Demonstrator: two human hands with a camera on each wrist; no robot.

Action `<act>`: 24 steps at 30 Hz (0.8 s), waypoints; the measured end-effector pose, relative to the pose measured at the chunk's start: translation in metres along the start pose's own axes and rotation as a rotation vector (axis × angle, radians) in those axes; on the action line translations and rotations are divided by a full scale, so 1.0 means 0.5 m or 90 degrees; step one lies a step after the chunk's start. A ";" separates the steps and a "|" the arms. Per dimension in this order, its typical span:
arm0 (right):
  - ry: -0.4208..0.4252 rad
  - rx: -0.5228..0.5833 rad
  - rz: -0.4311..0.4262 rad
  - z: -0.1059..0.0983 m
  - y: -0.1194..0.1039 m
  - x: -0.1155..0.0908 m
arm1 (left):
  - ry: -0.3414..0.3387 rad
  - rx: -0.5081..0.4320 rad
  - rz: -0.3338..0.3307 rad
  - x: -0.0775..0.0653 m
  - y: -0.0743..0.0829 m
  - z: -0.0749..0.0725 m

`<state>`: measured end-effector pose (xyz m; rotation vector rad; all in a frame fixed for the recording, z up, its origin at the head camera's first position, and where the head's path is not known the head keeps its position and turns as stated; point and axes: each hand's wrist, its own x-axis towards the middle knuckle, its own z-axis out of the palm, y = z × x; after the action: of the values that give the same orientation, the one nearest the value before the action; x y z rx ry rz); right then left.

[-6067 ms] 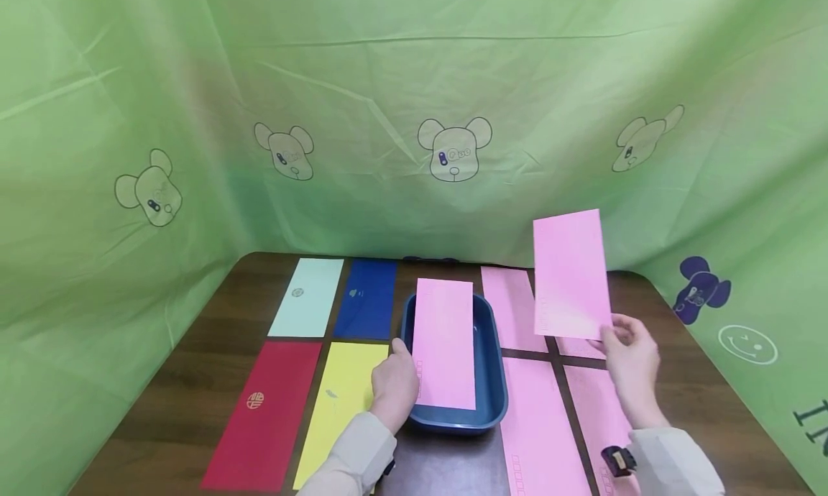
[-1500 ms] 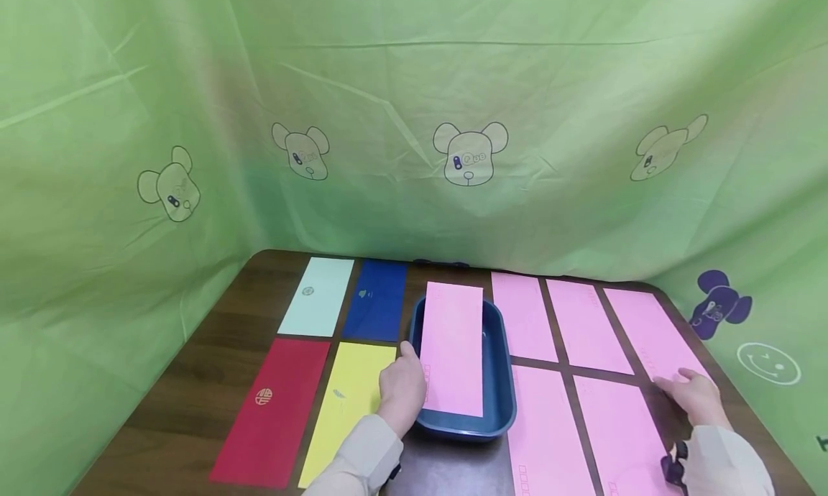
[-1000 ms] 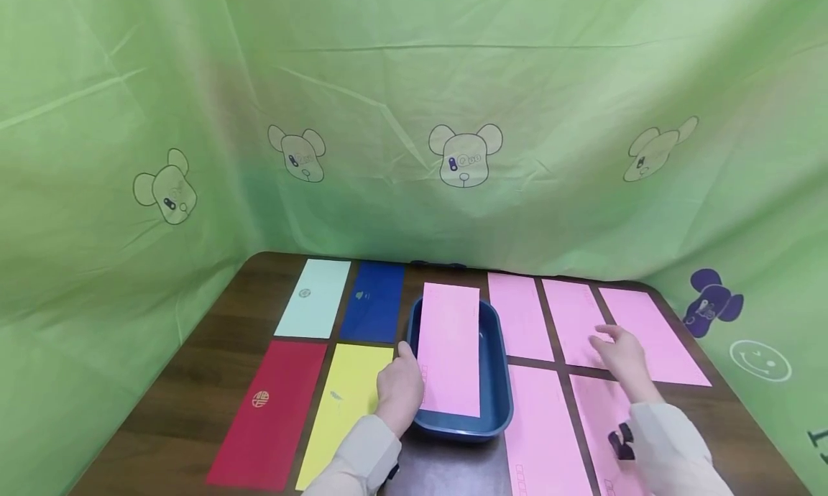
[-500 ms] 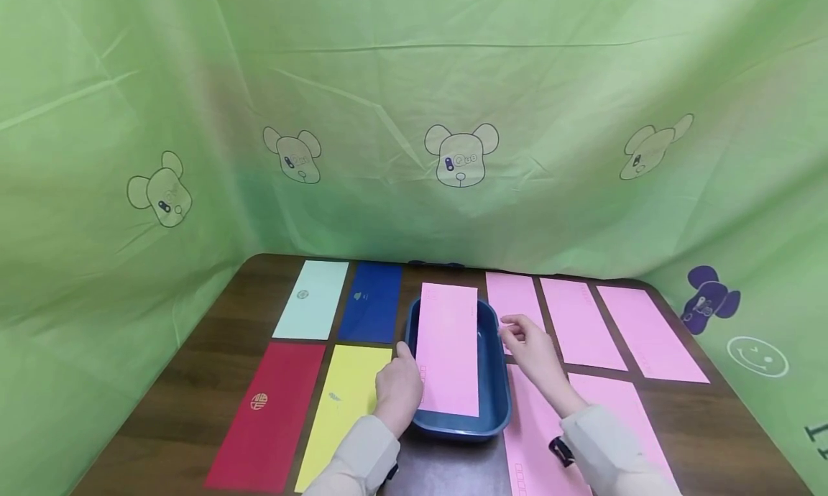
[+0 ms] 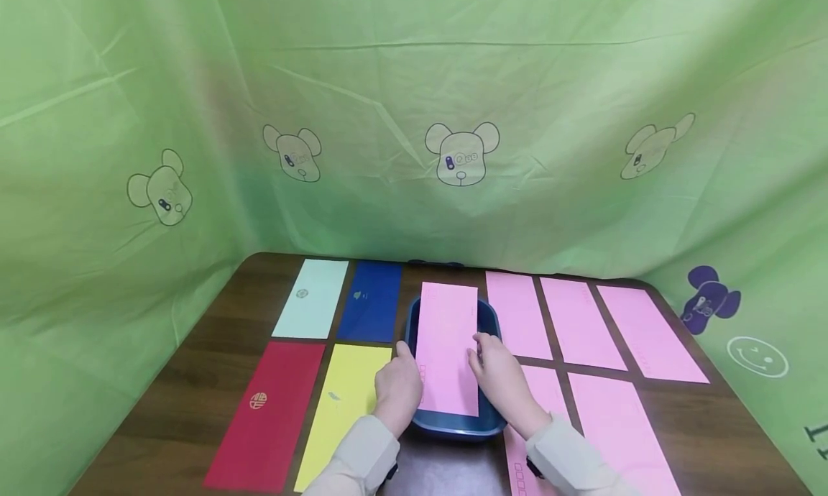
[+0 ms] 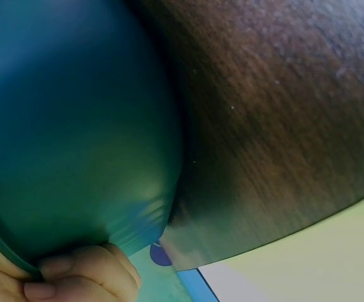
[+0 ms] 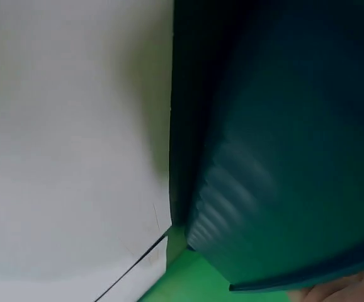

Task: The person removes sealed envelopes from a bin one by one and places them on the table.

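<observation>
A blue tray stands mid-table with a pink envelope lying in it, its far end over the tray's far rim. My left hand grips the tray's left rim; in the left wrist view its fingers curl against the blue outer wall. Over the tray's right side, my right hand has its thumb and forefinger apart at the envelope's right edge. Contact with the paper cannot be made out. In the right wrist view, only a bit of that hand shows beside the tray's rim.
Several pink envelopes lie in two rows on the right, such as a far-right one. To the left lie a pale mint envelope, a blue envelope, a red envelope and a yellow envelope. Green cloth encloses the brown table.
The pink envelope my right hand held up earlier now lies at the far right of the table. That hand has since swung left to the tray. My left hand keeps its grip.
</observation>
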<state>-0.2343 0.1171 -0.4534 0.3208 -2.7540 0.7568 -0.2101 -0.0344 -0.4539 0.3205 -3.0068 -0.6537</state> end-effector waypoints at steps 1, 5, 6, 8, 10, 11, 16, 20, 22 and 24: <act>-0.002 -0.015 -0.007 0.003 -0.001 -0.002 | -0.001 -0.001 -0.001 0.000 0.000 0.000; -0.028 -0.070 -0.027 0.014 -0.003 -0.007 | 0.000 -0.003 -0.001 0.000 0.000 0.001; -0.030 -0.083 -0.032 0.017 -0.003 -0.008 | -0.001 -0.005 -0.001 0.001 0.000 0.001; -0.029 -0.106 -0.042 0.021 -0.002 -0.008 | -0.002 -0.004 0.000 0.001 0.000 0.001; -0.022 -0.136 -0.065 0.025 0.000 -0.009 | 0.002 0.002 0.003 0.002 -0.001 0.001; -0.019 -0.156 -0.080 0.027 0.001 -0.009 | 0.002 0.003 0.003 0.002 -0.001 0.001; -0.006 -0.250 -0.144 0.032 0.004 -0.012 | -0.002 0.007 0.006 0.002 -0.002 0.001; 0.003 -0.265 -0.150 0.032 0.003 -0.014 | -0.004 0.006 0.008 0.003 -0.003 0.002; -0.003 -0.272 -0.146 0.033 0.003 -0.014 | -0.006 0.004 0.006 0.003 -0.002 0.002; -0.016 -0.280 -0.143 0.034 0.004 -0.015 | -0.010 0.001 0.003 0.003 -0.003 0.001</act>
<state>-0.2312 0.1107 -0.4706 0.5312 -2.7458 0.0857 -0.2112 -0.0357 -0.4550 0.3086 -3.0224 -0.6572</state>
